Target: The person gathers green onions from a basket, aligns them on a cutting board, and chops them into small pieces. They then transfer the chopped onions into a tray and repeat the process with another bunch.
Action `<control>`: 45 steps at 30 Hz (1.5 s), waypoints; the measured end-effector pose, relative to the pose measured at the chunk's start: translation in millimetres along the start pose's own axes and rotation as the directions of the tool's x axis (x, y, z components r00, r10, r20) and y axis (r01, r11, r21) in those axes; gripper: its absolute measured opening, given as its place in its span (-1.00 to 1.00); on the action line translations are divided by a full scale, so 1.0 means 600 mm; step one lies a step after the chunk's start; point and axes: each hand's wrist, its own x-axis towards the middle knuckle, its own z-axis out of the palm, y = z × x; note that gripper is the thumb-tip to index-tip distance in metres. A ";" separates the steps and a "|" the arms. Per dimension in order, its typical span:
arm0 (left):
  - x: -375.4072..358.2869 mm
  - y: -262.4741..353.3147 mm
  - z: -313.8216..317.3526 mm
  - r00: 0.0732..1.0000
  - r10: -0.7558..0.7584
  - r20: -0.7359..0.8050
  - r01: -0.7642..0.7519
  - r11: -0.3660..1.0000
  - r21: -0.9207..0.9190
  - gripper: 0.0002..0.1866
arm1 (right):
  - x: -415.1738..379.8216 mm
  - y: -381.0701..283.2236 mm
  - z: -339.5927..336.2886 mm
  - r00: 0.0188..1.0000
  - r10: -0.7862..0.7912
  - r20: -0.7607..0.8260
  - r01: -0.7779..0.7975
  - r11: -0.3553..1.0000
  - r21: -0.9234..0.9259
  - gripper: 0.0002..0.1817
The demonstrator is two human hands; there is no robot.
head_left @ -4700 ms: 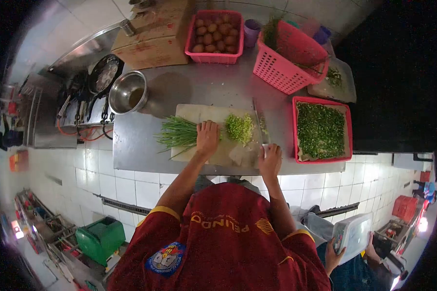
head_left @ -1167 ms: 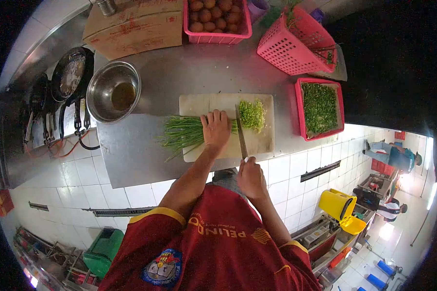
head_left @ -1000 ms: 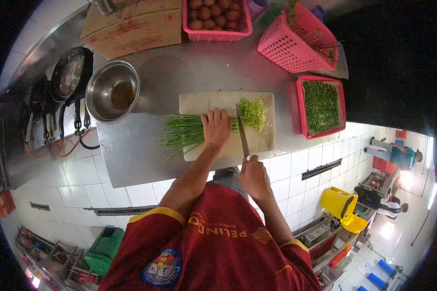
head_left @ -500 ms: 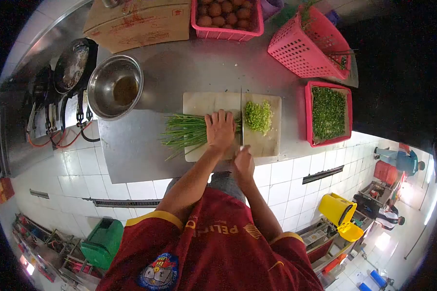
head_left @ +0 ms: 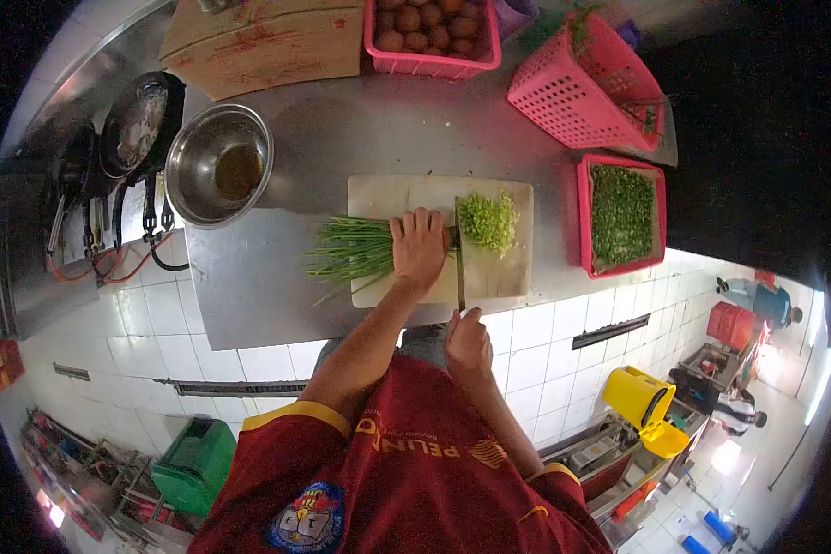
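Long green stalks (head_left: 353,247) lie across the left part of a pale cutting board (head_left: 499,283). My left hand (head_left: 419,247) presses down on them near their cut ends, its fingers together over the bunch. In my right hand (head_left: 468,343) is the handle of a knife (head_left: 461,277), held below the board's near edge. The blade points away from me and stands just right of my left fingertips. Against its right side sits a pile of chopped pale green pieces (head_left: 490,222).
A metal bowl (head_left: 220,166) stands left. Behind are a cardboard box (head_left: 268,46) and a pink basket of round brown items (head_left: 432,63). To the right are a tall pink basket (head_left: 563,100) and a pink tray of chopped greens (head_left: 585,217). Two people are far right.
My right hand has moved toward me and slightly right, drawing the knife back along the board. My left hand has stayed on the stalks.
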 end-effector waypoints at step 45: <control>0.000 -0.001 -0.016 0.998 -0.023 0.063 0.028 0.996 -0.082 -0.68 | 0.134 -0.013 0.039 0.929 -0.237 -0.283 0.263 0.963 0.055 -0.66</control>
